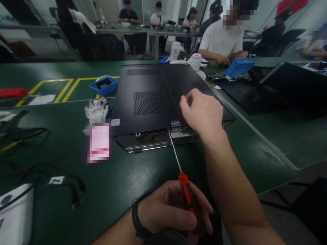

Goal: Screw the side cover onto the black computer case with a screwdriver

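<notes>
Black flat metal computer case (158,98) lies mid-bench, long axis running away. Right hand (203,114) rests curled on its near right corner; left hand (173,207) grips red-handled screwdriver (187,194), shaft tip at rear panel.

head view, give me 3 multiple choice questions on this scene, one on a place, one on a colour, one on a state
1. Where does the right hand rest?
A. on the black computer case
B. on the blue bin
C. on the white glove

2. What colour is the screwdriver handle?
A. yellow and green
B. red and black
C. all white

3. What is the left hand doing?
A. lying open and empty
B. gripping the screwdriver
C. holding a cable

Answers:
1. A, its fingers lie on the case's top panel, near the edge.
2. B, red collar and stripe on black grip.
3. B, fingers are wrapped round the handle, tip at the case's rear edge.
</notes>
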{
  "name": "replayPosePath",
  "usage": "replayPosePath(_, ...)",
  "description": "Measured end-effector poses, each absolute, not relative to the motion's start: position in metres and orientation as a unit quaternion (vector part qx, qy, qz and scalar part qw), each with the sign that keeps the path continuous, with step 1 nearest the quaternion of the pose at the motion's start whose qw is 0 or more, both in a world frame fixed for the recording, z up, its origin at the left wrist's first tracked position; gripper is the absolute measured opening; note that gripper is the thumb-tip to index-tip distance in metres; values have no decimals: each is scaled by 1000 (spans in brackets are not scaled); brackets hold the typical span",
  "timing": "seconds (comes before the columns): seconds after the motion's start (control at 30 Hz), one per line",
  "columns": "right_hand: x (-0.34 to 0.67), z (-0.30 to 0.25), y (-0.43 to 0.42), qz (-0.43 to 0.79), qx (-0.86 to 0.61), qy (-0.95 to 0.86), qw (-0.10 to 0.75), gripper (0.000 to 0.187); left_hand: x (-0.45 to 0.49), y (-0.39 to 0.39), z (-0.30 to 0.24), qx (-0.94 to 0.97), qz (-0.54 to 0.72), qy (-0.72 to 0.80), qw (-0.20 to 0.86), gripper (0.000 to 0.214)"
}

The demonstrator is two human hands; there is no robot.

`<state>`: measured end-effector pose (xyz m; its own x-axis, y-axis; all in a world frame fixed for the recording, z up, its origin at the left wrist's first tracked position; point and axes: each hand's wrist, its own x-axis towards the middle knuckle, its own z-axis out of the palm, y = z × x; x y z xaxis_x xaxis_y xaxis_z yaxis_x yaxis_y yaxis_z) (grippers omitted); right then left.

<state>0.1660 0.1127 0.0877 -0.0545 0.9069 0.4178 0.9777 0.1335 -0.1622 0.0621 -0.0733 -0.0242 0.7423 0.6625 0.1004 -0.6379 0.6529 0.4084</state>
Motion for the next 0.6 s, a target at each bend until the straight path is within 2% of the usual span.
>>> replayPosePath(0.13,166,88,112,-83,-655,-721,212,35,61,-74,-25,220,369,53,902,30)
replayPosePath(0.43,166,88,114,-86,-653,-722,212,35,64,-72,-28,196,367,11,909,33)
replayPosePath(0.6,166,87,114,-80,-654,-722,211,36,62,-72,-25,208,363,42,907,33)
